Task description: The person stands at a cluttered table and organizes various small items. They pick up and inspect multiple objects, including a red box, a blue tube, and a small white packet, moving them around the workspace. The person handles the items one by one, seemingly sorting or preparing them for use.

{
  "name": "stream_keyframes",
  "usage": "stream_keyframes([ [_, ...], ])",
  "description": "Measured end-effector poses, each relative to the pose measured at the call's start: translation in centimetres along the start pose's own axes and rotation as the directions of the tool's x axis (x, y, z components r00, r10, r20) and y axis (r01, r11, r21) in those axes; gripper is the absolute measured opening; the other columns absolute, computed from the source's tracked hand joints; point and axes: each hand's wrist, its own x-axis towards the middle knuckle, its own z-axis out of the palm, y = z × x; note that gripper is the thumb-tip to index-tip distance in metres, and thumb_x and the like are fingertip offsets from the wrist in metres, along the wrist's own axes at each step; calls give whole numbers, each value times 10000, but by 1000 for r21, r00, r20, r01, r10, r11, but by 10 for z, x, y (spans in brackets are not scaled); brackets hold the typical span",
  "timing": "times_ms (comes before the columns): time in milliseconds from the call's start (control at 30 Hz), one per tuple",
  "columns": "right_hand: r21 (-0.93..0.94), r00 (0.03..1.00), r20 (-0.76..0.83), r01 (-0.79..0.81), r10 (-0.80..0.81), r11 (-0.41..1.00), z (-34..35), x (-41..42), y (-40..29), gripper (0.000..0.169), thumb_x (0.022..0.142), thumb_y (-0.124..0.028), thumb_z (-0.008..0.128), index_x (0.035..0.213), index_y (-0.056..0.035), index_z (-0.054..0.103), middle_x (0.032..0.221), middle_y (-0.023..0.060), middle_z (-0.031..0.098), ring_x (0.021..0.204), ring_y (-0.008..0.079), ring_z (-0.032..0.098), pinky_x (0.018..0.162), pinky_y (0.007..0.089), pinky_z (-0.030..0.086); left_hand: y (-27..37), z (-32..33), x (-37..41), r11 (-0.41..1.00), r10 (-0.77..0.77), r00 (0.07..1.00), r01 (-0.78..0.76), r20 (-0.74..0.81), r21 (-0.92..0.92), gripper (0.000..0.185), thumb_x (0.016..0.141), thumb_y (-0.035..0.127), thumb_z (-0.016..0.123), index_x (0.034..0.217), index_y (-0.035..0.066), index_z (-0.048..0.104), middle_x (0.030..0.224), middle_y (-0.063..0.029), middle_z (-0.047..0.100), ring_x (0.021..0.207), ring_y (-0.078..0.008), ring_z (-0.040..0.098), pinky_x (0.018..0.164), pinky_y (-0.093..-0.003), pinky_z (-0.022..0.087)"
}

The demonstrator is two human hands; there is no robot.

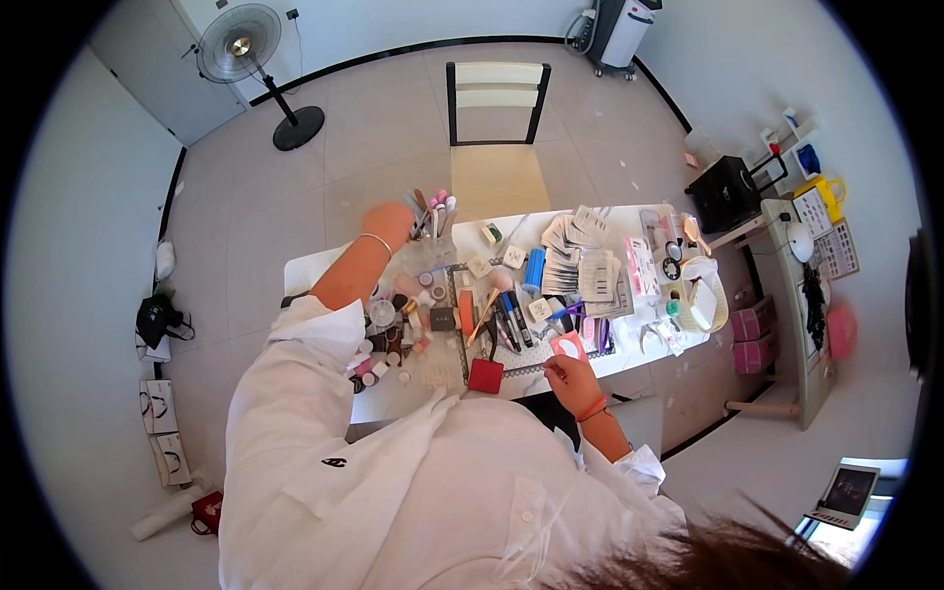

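Note:
My left hand (389,225) reaches to the far left part of the white table (310,264), beside a clear holder packed with nail files and pink-handled brushes (436,210); its fingers are partly hidden. My right hand (571,378) is at the near edge, its curled fingers by a pink card with a white oval (568,345); whether it grips anything is unclear. Between the hands lie a red square case (486,376), several dark pens (514,318) and a wooden-handled brush (483,317) on a lace-edged mat. Small jars and bottles (383,313) crowd the left side.
Stacked packets (564,269), a blue roll (533,270) and a cream basket (719,299) stand on the table's right half. Beyond the table is a chair (498,173). A standing fan (297,127) is at the far left; a side table (785,376) stands right, near a black case (726,195).

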Motion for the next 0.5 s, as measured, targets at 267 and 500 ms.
stream_keyframes([
  [267,0,998,-13,-63,63,998,-1,-5,5,142,873,-86,660,987,-5,688,864,139,721,754,235,697,693,320,547,3,1,13,1000,-11,995,10,98,7,153,818,123,654,915,64,756,962,-165,725,911,-335,710,742,-439,580],
  [500,-18,999,-37,11,-12,1000,6,-1,14,142,867,-70,681,988,4,682,809,97,716,679,160,663,652,283,529,-7,18,15,998,36,996,-31,86,-60,134,769,170,648,814,92,747,838,-155,706,810,-341,688,675,-452,546],
])
